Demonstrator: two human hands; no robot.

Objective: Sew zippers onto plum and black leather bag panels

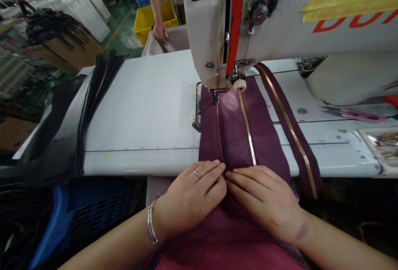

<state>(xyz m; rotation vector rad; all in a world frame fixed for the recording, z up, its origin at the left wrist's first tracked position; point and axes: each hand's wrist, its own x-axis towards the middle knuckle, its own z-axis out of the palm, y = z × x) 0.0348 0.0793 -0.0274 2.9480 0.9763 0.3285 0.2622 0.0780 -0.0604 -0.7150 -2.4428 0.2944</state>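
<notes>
A purple leather-like panel (236, 137) with a gold zipper (248, 131) lies under the presser foot (215, 96) of a sewing machine (205, 33) and hangs over the table's front edge. My left hand (195, 193), wearing a ring and a bangle, grips the panel just left of its raised lengthwise seam. Opposite it, my right hand (264, 199) has its fingers closed on the panel at the same seam. The fingertips of both hands nearly meet there, and the thumbs are mostly hidden. To the right lies a separate purple strip (289, 125) with a gold zipper.
A stack of black and grey pieces (71, 112) overhangs the table (149, 116) at left, above a blue basket (59, 220). Pink-handled snips (357, 114) and a tray of small parts (382, 145) lie right. Behind the table, another person's hand (160, 32) holds cloth near a yellow crate (141, 23).
</notes>
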